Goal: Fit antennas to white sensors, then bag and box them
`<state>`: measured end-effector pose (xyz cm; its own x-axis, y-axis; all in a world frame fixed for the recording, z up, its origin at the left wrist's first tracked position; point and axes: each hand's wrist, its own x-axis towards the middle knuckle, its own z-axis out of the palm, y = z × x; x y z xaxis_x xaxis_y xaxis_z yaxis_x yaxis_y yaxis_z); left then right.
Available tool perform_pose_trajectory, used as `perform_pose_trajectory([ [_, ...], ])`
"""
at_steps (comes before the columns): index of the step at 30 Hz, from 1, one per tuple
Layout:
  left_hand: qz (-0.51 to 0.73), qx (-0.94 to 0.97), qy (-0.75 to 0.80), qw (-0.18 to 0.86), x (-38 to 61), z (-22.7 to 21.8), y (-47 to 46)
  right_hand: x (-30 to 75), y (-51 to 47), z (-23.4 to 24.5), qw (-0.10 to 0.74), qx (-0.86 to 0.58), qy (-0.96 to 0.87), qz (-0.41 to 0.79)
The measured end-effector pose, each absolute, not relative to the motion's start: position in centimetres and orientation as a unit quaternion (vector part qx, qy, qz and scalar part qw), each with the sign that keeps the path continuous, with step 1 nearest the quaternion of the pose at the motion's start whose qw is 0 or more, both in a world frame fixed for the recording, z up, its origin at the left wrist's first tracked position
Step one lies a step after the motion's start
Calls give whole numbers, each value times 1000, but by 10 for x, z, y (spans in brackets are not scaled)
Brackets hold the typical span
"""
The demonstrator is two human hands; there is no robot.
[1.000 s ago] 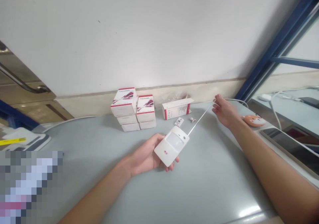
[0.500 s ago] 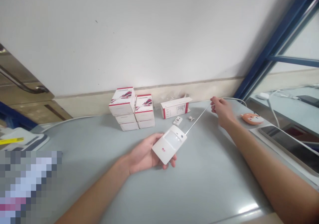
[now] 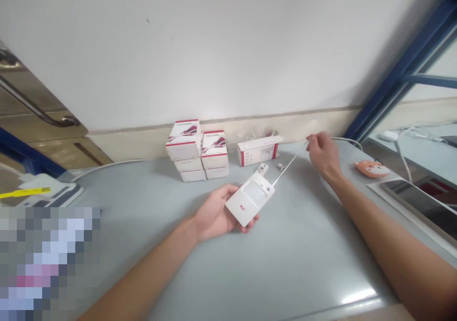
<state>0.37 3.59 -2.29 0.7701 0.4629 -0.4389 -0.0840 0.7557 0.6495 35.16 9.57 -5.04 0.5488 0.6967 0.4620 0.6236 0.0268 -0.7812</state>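
Note:
My left hand is wrapped around a white sensor unit with a frosted window and a small red mark, held just above the grey table. A thin white cable runs taut from the unit's top up to my right hand, which pinches it near the wall. Close beyond the unit lie a small white clip part and a tiny white piece.
Stacked red-and-white boxes stand at the wall, with an open long box beside them. An orange round object and a dark tablet lie at the right. A blue frame post rises at the right.
My right hand closed from spread fingers into a pinch on the cable and drew it taut. The left hand and the unit stayed about where they were; the view shifted slightly.

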Motion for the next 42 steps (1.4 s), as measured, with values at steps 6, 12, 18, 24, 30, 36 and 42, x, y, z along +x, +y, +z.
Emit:
perform_pose_trajectory([
  [6, 240, 264, 315, 879, 9, -22, 34, 306, 78, -34, 496, -654, -569, 52],
  [12, 268, 238, 290, 887, 10, -24, 33, 270, 57, -23, 498, -602, -620, 68],
  [18, 313, 212, 293, 878, 11, -22, 30, 248, 44, -25, 471, -542, -685, 118],
  [24, 333, 192, 318, 867, 11, -23, 28, 240, 42, -32, 394, -484, -766, 155],
  [30, 322, 191, 298, 878, 10, -22, 30, 243, 43, -28, 364, -514, -769, 109],
  [36, 322, 208, 294, 875, 11, -21, 30, 259, 80, -23, 433, -610, -663, -36],
  [42, 327, 239, 291, 867, 12, -21, 29, 262, 143, -2, 375, -688, -620, -41],
])
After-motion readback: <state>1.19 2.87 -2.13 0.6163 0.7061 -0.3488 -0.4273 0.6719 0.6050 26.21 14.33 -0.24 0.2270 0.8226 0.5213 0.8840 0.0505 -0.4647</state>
